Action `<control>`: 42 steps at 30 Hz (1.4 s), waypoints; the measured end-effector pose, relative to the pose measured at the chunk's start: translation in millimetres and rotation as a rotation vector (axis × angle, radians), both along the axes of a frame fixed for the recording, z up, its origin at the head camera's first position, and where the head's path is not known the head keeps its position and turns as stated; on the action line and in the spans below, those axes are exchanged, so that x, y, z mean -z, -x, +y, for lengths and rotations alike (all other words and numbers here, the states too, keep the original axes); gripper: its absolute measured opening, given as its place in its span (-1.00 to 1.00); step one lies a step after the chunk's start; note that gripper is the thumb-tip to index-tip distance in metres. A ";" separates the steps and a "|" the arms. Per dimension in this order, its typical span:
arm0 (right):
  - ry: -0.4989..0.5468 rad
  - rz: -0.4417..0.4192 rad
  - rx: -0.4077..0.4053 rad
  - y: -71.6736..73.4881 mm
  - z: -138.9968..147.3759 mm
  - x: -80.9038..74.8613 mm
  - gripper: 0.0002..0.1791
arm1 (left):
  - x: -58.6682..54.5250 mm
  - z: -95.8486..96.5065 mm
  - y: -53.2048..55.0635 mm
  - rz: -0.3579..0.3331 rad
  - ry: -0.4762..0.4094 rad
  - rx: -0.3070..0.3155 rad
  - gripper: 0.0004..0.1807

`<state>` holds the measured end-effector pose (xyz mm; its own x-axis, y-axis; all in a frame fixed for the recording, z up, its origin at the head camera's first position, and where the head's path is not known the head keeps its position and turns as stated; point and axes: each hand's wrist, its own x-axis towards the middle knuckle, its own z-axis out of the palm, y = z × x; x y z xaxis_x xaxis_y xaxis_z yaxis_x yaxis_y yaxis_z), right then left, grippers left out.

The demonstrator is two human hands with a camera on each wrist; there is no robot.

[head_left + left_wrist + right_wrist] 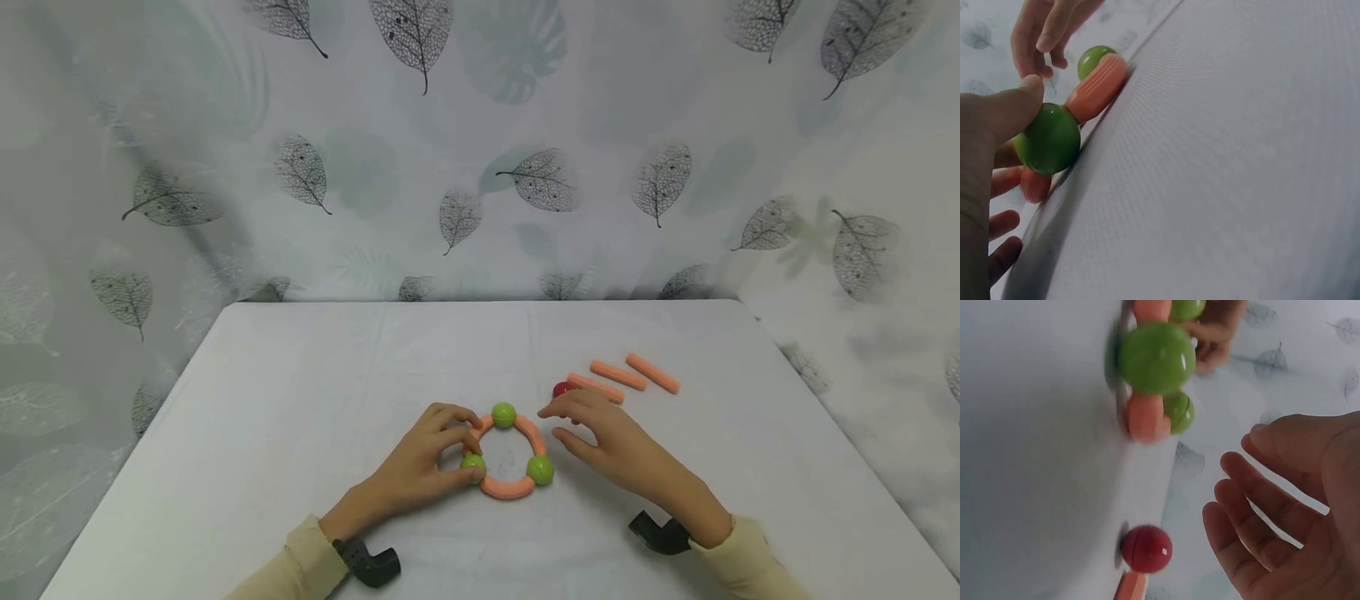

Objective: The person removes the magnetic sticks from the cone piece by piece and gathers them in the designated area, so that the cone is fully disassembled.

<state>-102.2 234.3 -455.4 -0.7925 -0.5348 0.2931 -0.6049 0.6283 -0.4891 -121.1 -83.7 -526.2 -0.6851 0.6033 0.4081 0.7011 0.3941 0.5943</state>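
Note:
On the white table lies a ring made of three green balls and three curved orange rods. My left hand point(431, 458) is at the ring's left side, with thumb and fingers around the near-left green ball point(1047, 139). One curved orange rod point(507, 488) forms the ring's near side, and another green ball point(540, 470) sits at its right. Above the table to the right of the ring, my right hand point(607, 437) holds nothing; its fingers are loosely bent and apart. Just beyond those fingers is a red ball point(1147, 549), partly hidden by the hand in the head view.
A straight orange rod point(597, 387) lies against the red ball. Two more straight rods, one in the middle point(618, 375) and one farther right point(653, 373), lie beside it. A leaf-patterned curtain point(480, 167) hangs behind the white table point(300, 375).

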 end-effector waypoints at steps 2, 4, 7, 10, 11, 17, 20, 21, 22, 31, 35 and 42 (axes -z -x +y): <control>-0.014 0.014 -0.042 -1.4 -7.0 1.1 -0.65 | 0.6 0.5 0.3 0.015 0.001 -0.026 -0.81; -0.032 0.031 -0.083 -1.7 -14.4 2.4 -0.67 | 1.4 0.6 0.7 0.022 0.001 -0.057 -0.80; -0.054 0.043 -0.127 -0.2 -25.3 4.2 -0.68 | 1.7 0.4 1.2 0.015 0.000 -0.110 -0.78; -0.084 0.054 -0.152 2.6 -35.0 7.2 -0.69 | 1.6 0.4 1.9 0.019 -0.008 -0.162 -0.77; -0.093 0.057 -0.159 3.5 -38.0 8.0 -0.70 | 1.4 0.4 2.2 0.023 -0.012 -0.178 -0.77; -0.145 0.088 -0.163 6.8 -49.1 16.6 -0.72 | 2.2 1.3 1.9 0.037 -0.031 -0.226 -0.77; -0.156 0.085 -0.144 8.1 -51.2 20.6 -0.73 | 2.2 1.4 2.3 0.025 -0.031 -0.222 -0.77; -0.159 0.079 -0.140 8.4 -51.5 22.1 -0.74 | 2.2 1.4 2.6 0.020 -0.031 -0.217 -0.77; -0.165 0.064 -0.133 8.4 -51.9 23.2 -0.74 | 2.4 1.4 3.0 0.018 -0.027 -0.213 -0.78; -0.172 -0.050 -0.118 4.4 -60.0 26.5 -0.78 | -0.4 0.3 4.3 0.060 0.003 -0.168 -0.84; -0.147 -0.060 -0.120 3.1 -60.8 26.8 -0.80 | -1.8 1.4 4.2 0.065 0.031 -0.141 -0.80; -0.143 -0.061 -0.122 3.8 -61.5 30.6 -0.75 | 0.4 0.8 2.8 0.077 0.070 -0.121 -0.75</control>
<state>-106.0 172.8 -486.0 -0.7335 -0.6605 0.1604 -0.6525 0.6183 -0.4381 -123.9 -82.9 -526.6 -0.7227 0.5473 0.4221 0.6886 0.5172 0.5083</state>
